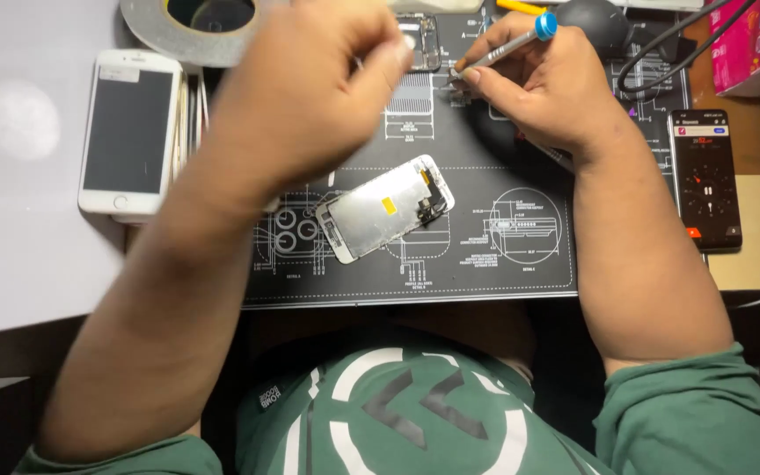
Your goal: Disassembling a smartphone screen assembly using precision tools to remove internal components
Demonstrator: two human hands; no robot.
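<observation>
Overhead, a person in a green sweatshirt works at a bench (19,264) spread with a black repair mat (503,255) printed with white diagrams. A white smartphone (129,132) lies face up at the mat's left edge, a dark phone (705,179) with a lit screen at its right, a roll of tape (188,31) at the top. A detached phone screen assembly (386,208) rests back-up mid-mat, apart from both hands. The right hand (543,84) pinches a blue-capped precision screwdriver (507,44) in a closed grip, tip angled toward the opened phone body (421,40) at the mat's top edge. The left hand (310,88), blurred, has fingers pinched near that body; whether it holds anything cannot be told. Good practice: steady the body, keep the driver square to the screw
</observation>
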